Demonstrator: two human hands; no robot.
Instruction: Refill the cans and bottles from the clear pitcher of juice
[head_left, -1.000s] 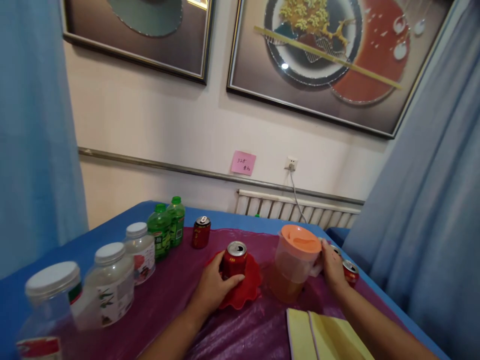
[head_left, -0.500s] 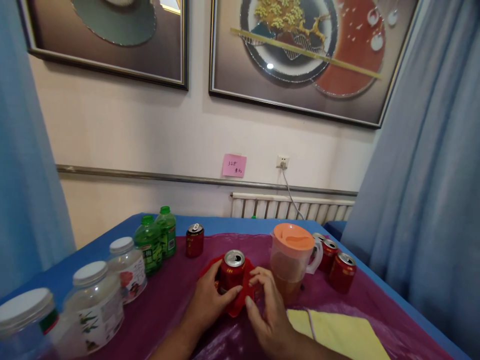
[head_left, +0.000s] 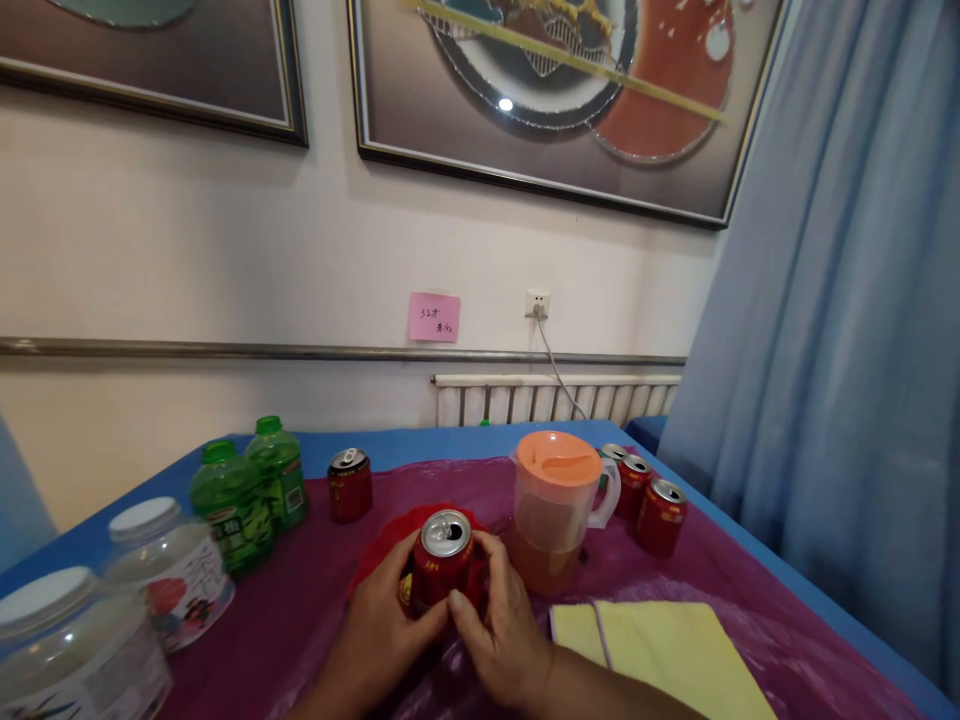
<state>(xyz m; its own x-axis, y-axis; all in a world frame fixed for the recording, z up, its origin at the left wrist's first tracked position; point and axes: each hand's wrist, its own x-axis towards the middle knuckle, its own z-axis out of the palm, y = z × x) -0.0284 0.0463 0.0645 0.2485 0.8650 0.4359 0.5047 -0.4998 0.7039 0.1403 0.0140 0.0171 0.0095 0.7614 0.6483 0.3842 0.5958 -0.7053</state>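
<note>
Both hands are wrapped round an opened red soda can (head_left: 443, 572), which stands upright between them with its silver top facing up. My left hand (head_left: 386, 622) grips its left side, the thumb across the front. From the right, my right hand (head_left: 504, 627) closes on the same can, its thumb meeting the left one. Behind and under the can lies a red dish (head_left: 382, 537), mostly hidden by the can and hands. A clear pitcher (head_left: 551, 525) with an orange lid and amber liquid stands just right of my right hand.
A folded yellow cloth (head_left: 660, 655) lies front right. Several red cans (head_left: 661, 520) stand beyond the pitcher; another can (head_left: 350, 487) is at back left. Green bottles (head_left: 232, 510) and white-lidded jars (head_left: 172, 575) line the left. Purple plastic sheeting (head_left: 277, 620) covers the blue table.
My right hand has closed onto the can, where before it was apart from it. The can has come nearer to me, off the dish's middle. The view has shifted right.
</note>
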